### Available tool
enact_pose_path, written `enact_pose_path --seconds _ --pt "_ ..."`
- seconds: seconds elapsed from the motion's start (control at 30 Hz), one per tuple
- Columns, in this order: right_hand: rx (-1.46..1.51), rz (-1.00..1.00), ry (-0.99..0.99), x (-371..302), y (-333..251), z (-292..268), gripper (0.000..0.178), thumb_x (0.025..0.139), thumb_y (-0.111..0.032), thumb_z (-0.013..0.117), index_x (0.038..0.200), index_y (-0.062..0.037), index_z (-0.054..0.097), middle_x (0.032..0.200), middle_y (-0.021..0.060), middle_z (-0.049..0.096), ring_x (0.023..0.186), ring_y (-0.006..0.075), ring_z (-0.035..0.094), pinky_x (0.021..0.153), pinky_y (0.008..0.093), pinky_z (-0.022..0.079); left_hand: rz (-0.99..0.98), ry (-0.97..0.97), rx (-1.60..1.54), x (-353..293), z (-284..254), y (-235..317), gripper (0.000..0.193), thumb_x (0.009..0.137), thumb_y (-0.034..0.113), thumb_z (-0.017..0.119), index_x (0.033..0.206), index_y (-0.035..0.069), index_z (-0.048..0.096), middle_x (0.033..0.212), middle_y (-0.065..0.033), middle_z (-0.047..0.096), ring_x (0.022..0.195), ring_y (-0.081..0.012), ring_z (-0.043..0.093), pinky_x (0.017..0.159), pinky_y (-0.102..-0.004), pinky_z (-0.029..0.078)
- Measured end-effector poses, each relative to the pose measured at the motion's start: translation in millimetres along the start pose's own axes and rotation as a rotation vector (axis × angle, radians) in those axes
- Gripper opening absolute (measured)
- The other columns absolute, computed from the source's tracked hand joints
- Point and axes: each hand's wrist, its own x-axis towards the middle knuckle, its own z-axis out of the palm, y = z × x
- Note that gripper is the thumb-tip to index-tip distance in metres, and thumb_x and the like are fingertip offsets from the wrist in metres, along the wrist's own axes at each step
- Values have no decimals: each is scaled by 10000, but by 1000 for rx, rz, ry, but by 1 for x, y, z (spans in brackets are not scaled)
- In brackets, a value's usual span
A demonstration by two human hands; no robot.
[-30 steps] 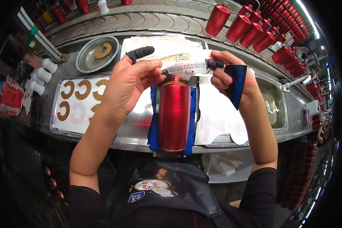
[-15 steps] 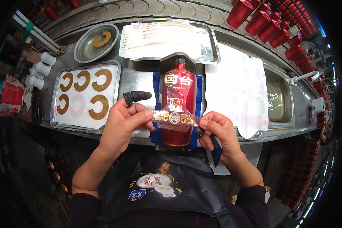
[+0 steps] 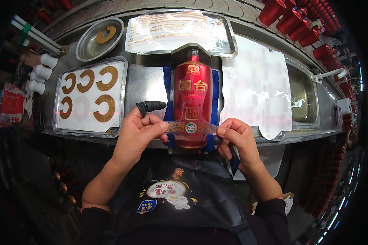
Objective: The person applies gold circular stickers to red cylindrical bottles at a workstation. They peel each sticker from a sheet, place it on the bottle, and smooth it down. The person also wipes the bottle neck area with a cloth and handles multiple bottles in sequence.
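Observation:
A glossy red bottle (image 3: 200, 98) lies on its back on a blue-padded rest (image 3: 167, 85), its dark neck pointing away from me. Across its lower part stretches a clear decal film (image 3: 191, 128) with gold characters and a small green-and-white emblem. My left hand (image 3: 135, 134) pinches the film's left end; a black finger cot covers its raised index finger. At the film's right end, my right hand (image 3: 240, 141) pinches between thumb and index finger. A dark blue flat scraper (image 3: 234, 161) is tucked in that same hand. How closely the film touches the bottle is hard to tell.
On the left are a tray (image 3: 124, 92) of gold C-shaped decals and a round metal bowl (image 3: 81, 45). Behind the bottle sits a tray (image 3: 231, 38) of decal sheets. White backing sheets (image 3: 255, 90) and a sink (image 3: 310, 96) lie right; red bottles (image 3: 290, 20) stand beyond.
The film has come down from above the bottle and now looks flatter against it, with less glare. Both hands keep their pinch. The whole view has shifted slightly.

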Motion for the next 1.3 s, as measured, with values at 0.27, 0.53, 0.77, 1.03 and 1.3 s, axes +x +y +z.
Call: enact_pose_path --seconds 0.27,0.53,0.77,1.03,1.3 --pt "16 9 -13 1 3 -6 119 938 -108 632 888 -15 576 597 39 552 372 101 438 422 263 371 -15 3 14 -3 1 -1 306 911 -4 680 1173 -7 522 899 -91 668 748 -142 678 711 -282 586" --pt "-21 14 3 4 3 -8 120 929 -105 638 884 -12 576 608 38 551 369 100 440 426 264 387 -9 2 21 -2 -1 -4 321 915 -9 675 1199 -9 525 891 -89 671 739 -138 676 702 -272 580" --pt "-28 47 -17 16 8 -17 121 921 -96 661 877 -17 581 603 27 547 371 102 451 418 265 385 32 16 102 4 -4 -16 276 927 -5 670 1173 -3 546 884 -75 679 759 -118 666 712 -252 562" --pt "-412 -300 132 22 10 -16 233 923 -83 675 1135 1 627 912 31 618 478 39 453 468 185 361 413 156 669 8 -2 -21 448 930 74 682 1334 -6 505 1183 -160 651 1078 -231 635 928 -373 506" --pt "-1369 -763 -86 36 -5 -6 725 850 -532 711 1509 -370 455 993 211 509 757 341 604 673 415 544 757 -177 1186 21 21 -16 835 937 389 648 1606 162 201 1647 -125 270 1537 -354 169 1191 -629 32"
